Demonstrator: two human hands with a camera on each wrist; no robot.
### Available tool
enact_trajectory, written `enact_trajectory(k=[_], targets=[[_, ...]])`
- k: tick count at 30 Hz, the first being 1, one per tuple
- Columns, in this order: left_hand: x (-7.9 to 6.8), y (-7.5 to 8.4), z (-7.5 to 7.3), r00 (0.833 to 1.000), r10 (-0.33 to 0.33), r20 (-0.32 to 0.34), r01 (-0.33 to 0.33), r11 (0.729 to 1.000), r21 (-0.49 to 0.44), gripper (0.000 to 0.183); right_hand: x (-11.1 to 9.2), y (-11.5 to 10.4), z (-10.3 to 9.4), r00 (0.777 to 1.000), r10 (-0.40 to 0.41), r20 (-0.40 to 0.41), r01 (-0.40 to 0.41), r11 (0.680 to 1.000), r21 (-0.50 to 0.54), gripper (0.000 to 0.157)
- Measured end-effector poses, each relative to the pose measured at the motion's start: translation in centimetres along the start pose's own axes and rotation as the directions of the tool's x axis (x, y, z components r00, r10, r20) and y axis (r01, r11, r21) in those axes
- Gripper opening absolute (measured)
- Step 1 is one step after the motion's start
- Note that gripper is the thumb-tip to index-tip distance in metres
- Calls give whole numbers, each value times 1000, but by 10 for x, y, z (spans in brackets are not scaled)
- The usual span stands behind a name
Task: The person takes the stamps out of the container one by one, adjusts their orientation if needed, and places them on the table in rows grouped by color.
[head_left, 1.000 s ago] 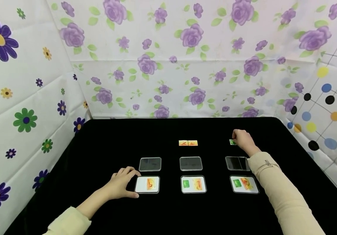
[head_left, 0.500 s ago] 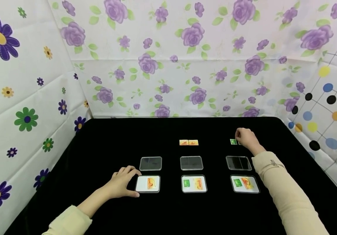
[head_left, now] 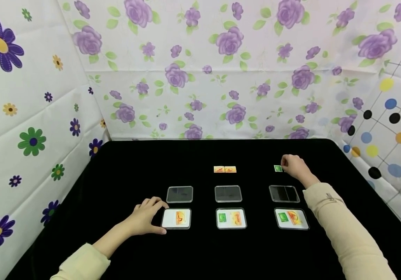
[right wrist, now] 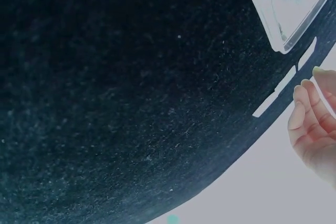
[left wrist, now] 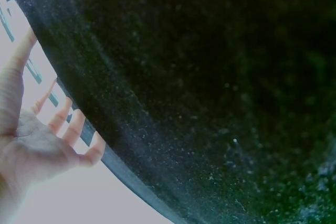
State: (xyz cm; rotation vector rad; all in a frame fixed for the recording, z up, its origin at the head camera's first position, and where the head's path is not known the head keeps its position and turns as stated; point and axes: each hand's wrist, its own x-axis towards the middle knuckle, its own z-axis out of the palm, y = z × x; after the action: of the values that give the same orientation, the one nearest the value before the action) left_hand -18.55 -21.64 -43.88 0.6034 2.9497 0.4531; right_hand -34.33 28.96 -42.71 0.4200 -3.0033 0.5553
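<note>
My left hand point(head_left: 143, 218) rests on the black table with fingers spread, thumb and forefinger at the left corners of a clear plastic case point(head_left: 165, 218). Inside that case lies a white card with an orange stamp point(head_left: 181, 217). In the left wrist view the hand point(left wrist: 42, 129) is loosely spread. At the far right, my right hand point(head_left: 295, 167) hovers low over a small green stamp point(head_left: 278, 168), fingertips at its right edge. The right wrist view shows pale flat stamps point(right wrist: 285, 78) on the cloth beside the hand point(right wrist: 315, 124), thumb and fingertips slightly apart.
Two more cases, middle point(head_left: 231, 225) and right point(head_left: 292, 225), hold cards with green and orange stamps. Behind the cases lie clear lids: left point(head_left: 180, 194), middle point(head_left: 228, 193), right point(head_left: 284, 193). Two orange stamps point(head_left: 225, 169) lie farther back. Patterned cloth walls point(head_left: 204, 97) enclose the table.
My right hand has shifted slightly right, uncovering more of the green stamp, then lowered a little. A second stamp edge glimpsed beside it is now hidden. My left hand stays put.
</note>
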Motion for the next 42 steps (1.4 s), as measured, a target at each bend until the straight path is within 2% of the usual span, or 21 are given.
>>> enact_trajectory(k=[10, 21, 31, 36, 42], targets=[[0, 1, 0, 1000, 4, 1, -4, 1000, -2, 67, -11, 0, 0, 997, -82, 0, 82, 994, 74, 6], [-1, 2, -2, 1000, 5, 3, -5, 1000, -12, 67, -19, -1, -1, 997, -76, -14, 76, 993, 88, 5], [1, 1, -2, 1000, 23, 14, -23, 1000, -7, 67, -35, -10, 3, 996, -79, -42, 84, 989, 126, 4], [-2, 1, -3, 1000, 2, 20, -2, 1000, -4, 68, -39, -20, 9, 992, -116, -39, 121, 981, 153, 4], [-2, 3, -4, 1000, -1, 14, 2, 1000, -15, 67, -41, -32, 9, 991, -125, -53, 132, 977, 170, 5]])
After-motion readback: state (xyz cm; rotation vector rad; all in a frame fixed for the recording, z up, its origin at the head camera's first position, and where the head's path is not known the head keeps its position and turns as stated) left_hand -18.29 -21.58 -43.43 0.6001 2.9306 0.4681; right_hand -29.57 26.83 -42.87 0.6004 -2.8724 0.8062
